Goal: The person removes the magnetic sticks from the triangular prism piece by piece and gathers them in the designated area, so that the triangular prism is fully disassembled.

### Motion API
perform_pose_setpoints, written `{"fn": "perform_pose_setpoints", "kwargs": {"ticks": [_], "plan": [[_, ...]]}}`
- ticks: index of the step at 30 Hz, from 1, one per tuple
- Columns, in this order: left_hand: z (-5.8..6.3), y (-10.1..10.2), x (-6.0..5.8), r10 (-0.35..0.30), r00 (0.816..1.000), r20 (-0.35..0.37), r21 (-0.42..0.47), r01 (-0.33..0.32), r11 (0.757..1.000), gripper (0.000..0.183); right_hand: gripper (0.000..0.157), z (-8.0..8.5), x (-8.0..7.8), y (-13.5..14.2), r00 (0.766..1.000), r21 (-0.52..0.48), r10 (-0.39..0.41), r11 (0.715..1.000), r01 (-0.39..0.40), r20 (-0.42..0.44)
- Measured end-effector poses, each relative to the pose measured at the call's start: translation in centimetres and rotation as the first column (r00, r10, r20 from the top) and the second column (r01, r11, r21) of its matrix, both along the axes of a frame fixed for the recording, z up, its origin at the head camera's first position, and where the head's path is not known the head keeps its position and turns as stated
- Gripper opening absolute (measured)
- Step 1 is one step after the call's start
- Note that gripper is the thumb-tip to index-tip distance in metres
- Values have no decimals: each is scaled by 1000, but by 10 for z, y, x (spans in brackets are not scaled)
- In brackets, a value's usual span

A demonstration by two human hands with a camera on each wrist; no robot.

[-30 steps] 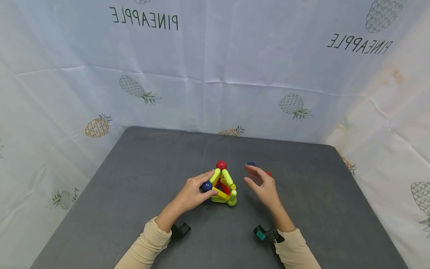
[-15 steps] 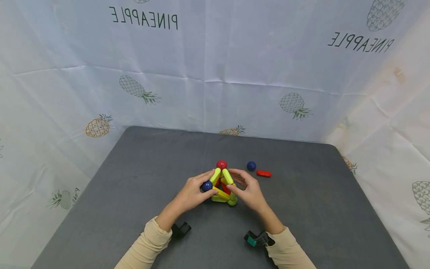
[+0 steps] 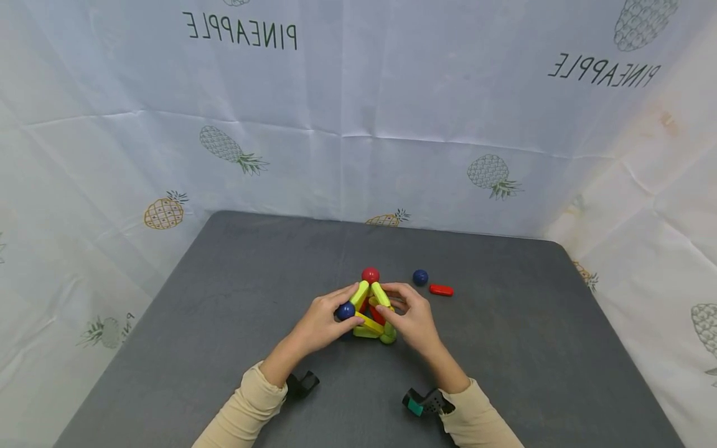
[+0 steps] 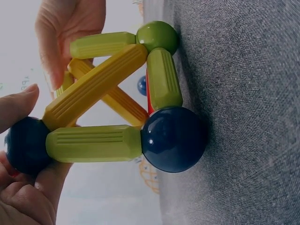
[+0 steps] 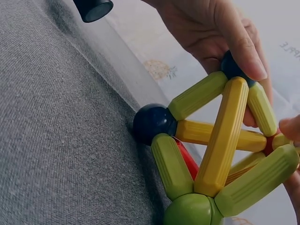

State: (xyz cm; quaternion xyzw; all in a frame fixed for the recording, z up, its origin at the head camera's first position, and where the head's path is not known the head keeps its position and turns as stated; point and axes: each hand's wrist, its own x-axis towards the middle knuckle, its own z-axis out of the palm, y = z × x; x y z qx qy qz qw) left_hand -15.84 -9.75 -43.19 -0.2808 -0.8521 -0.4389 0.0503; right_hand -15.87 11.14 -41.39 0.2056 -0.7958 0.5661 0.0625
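A frame of yellow-green, yellow and red magnetic sticks joined by magnetic balls stands on the dark table. My left hand pinches the frame's upper blue ball between thumb and fingers. On the other side, my right hand holds a yellow-green stick near its upper end, thumb in front and fingers behind. Low on the frame sit another blue ball and a green ball. A red ball shows at its far side. The right fingertips partly hide the stick ends there.
A loose blue ball and a short red stick lie on the table just beyond my right hand. A pineapple-print cloth hangs behind the table. Dark wrist bands stick out below both wrists.
My right hand has moved left from beside the loose blue ball to the frame and taken hold of its right side. My left hand keeps its grip on the blue ball.
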Motion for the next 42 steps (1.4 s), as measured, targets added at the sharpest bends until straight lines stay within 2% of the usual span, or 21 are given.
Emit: {"fn": "perform_pose_setpoints", "kwargs": {"ticks": [6, 10, 16, 19, 23, 26, 29, 36, 39, 42], "plan": [[0, 0, 1, 3, 1000, 5, -6, -3, 1000, 65, 29, -1, 2, 1, 998, -21, -60, 998, 60, -12], [0, 0, 1, 9, 1000, 8, -5, -9, 1000, 65, 27, -3, -1, 3, 998, -65, -66, 996, 66, 0], [0, 1, 1, 15, 1000, 6, -2, -15, 1000, 65, 27, -6, -6, 8, 998, -123, -37, 991, 43, 44], [0, 1, 1, 16, 1000, 1, -5, -16, 1000, 65, 27, -9, -9, 13, 999, -141, -19, 990, 22, 27], [0, 1, 0, 17, 1000, 2, -9, -17, 1000, 65, 27, -24, -18, 21, 1000, -181, 28, 983, -28, -1], [0, 1, 0, 19, 1000, 4, -10, -19, 1000, 65, 27, -33, -25, 27, 998, -214, 60, 975, -55, 19], [1, 1, 0, 20, 1000, 5, -7, -20, 1000, 66, 27, -33, -28, 31, 997, -231, 65, 971, -54, 41], [0, 0, 0, 25, 1000, -3, -10, -25, 1000, 65, 26, -30, -32, 54, 999, -236, 21, 972, -9, 47], [0, 0, 0, 19, 1000, -4, -7, -19, 1000, 65, 26, -35, -34, 70, 999, -236, -23, 971, 33, 45], [0, 0, 0, 17, 1000, -1, -6, -17, 1000, 64, 28, -40, -37, 88, 994, -262, -71, 961, 91, 85]]}}
